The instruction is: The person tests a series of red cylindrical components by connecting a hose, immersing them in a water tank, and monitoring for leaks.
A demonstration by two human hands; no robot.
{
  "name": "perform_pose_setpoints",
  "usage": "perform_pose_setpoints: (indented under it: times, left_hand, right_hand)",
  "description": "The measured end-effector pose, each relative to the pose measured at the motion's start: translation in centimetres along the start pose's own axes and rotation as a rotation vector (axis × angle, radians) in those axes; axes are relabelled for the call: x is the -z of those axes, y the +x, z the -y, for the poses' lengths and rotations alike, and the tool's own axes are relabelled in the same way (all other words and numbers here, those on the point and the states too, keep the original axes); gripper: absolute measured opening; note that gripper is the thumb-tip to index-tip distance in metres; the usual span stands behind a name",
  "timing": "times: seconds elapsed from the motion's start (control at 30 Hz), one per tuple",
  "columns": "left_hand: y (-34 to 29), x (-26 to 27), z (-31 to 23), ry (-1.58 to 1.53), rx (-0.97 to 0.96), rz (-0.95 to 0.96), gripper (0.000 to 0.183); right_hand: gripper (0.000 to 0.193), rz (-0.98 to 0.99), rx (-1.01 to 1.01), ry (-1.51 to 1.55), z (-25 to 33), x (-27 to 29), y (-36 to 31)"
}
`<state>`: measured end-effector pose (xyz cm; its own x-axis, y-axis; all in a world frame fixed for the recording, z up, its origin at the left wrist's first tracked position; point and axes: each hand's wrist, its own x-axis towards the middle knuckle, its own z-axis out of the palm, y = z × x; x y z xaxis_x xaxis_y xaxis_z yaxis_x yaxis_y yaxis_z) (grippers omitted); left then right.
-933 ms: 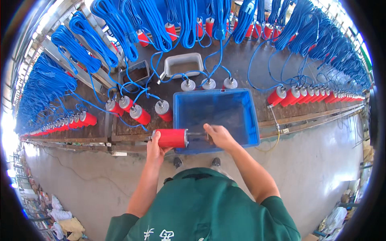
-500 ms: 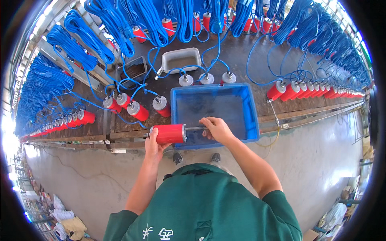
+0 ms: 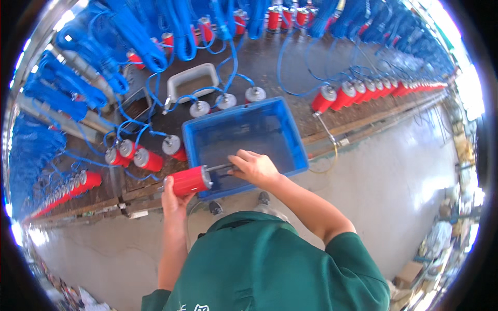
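Note:
Over the near left edge of a blue plastic tub (image 3: 296, 142), my left hand (image 3: 174, 199) is wrapped round a red cylinder (image 3: 188, 182) with a grey metal end. The cylinder lies nearly level, its metal end toward the tub. A thin metal rod (image 3: 220, 167) sticks out of that end. My right hand (image 3: 255, 168) pinches the rod's far end between bent fingers, above the tub. Whether the rod is part of the cylinder or a separate tool I cannot tell.
Red cylinders with blue cables stand left of the tub, like this one (image 3: 149, 159), and in a row (image 3: 345, 96) at right. A grey metal pan (image 3: 213, 78) sits behind the tub. Coiled blue cables (image 3: 132, 39) hang along the back. A metal-tipped yellow hose (image 3: 336, 155) hangs off the bench edge.
The whole view has turned and shifted, so the bench and tub now appear further left and tilted. Both hands keep their grip on the cylinder and rod.

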<state>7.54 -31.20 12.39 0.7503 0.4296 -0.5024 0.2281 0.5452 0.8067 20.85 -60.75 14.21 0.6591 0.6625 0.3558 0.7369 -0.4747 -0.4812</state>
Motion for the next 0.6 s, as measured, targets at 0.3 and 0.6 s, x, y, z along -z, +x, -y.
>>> perform_pose_setpoints:
  times: [0.3,0.6]
  left_hand:
    - [0.1,-1.1,0.2,-0.011,-0.049,-0.025,0.061]
    - [0.0,-0.4,0.8,-0.007,-0.069,0.013,0.068]
  right_hand:
    - [0.041,0.247,-0.166,0.209,-1.4,2.3,0.5]
    - [0.014,-0.454,-0.81,-0.293,-23.4,7.9,-10.3]
